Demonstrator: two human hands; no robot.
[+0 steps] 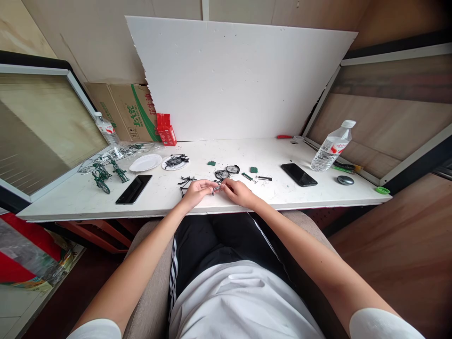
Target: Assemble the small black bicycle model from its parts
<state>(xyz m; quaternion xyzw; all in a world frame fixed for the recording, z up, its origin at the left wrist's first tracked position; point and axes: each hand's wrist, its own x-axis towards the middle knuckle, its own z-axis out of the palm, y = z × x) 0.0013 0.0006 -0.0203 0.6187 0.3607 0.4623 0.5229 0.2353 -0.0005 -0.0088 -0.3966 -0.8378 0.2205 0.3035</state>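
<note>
My left hand (198,190) and my right hand (237,190) meet near the front edge of the white table (318,195). Both pinch a small dark metal part (216,189) between their fingertips. Just behind them lie two black spoked wheels (227,172). A black frame piece (185,181) lies beside my left hand. Small green parts (253,169) and a thin tool (264,178) lie to the right of the wheels.
A black phone (134,189) lies at left, another phone (298,174) at right. Two white plates (145,163) sit at back left, and finished green models (102,176) further left. A water bottle (332,147) stands at right. A white board (240,80) leans behind.
</note>
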